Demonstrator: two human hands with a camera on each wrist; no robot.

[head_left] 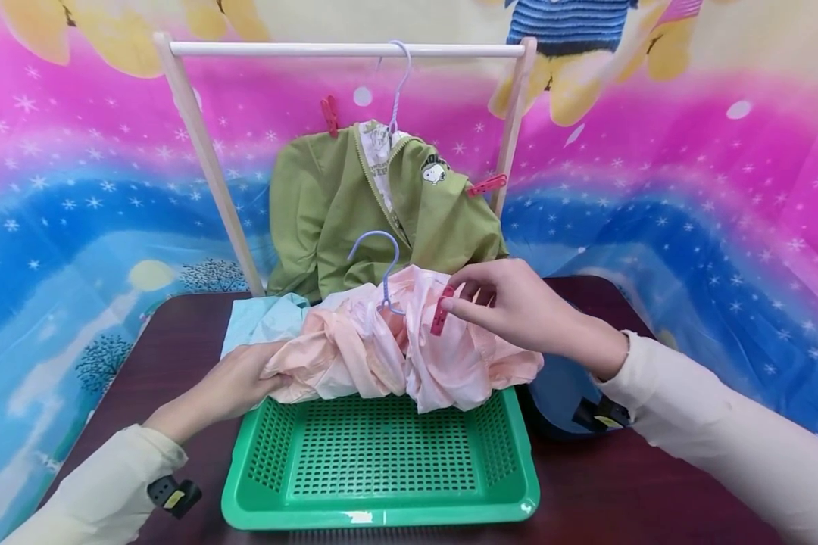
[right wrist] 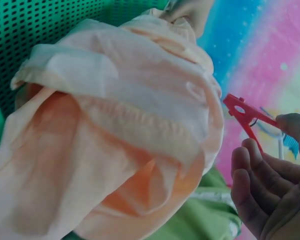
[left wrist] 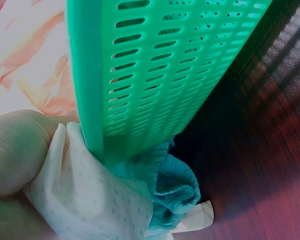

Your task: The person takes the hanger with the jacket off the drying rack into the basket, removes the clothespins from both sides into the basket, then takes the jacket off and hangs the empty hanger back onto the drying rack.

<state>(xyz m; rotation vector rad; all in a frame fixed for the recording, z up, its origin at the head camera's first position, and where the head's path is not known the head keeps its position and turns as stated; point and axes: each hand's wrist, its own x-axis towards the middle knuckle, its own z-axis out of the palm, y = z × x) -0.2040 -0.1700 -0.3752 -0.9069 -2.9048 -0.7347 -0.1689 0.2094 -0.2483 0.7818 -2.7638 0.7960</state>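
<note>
A pale pink garment (head_left: 450, 371), bunched on a purple hanger (head_left: 390, 265), lies over the back part of a green basket (head_left: 382, 518). My left hand (head_left: 241, 376) grips its left end; in the left wrist view a white dotted fold (left wrist: 90, 190) hangs beside the hand. Between thumb and fingers, my right hand (head_left: 521, 306) pinches a red clothespin (head_left: 439, 314) just over the garment's right side. The right wrist view shows that clothespin (right wrist: 244, 112) apart from the cloth. Whether its jaws are parted is hard to make out.
Behind, a green jacket (head_left: 300, 197) hangs from a white-and-wood rack (head_left: 273, 50), with red clothespins (head_left: 487, 185) at both shoulders. Light blue cloth (head_left: 262, 318) lies left of the garment. A dark blue container (head_left: 559, 393) stands right of the basket on the dark table (head_left: 177, 333).
</note>
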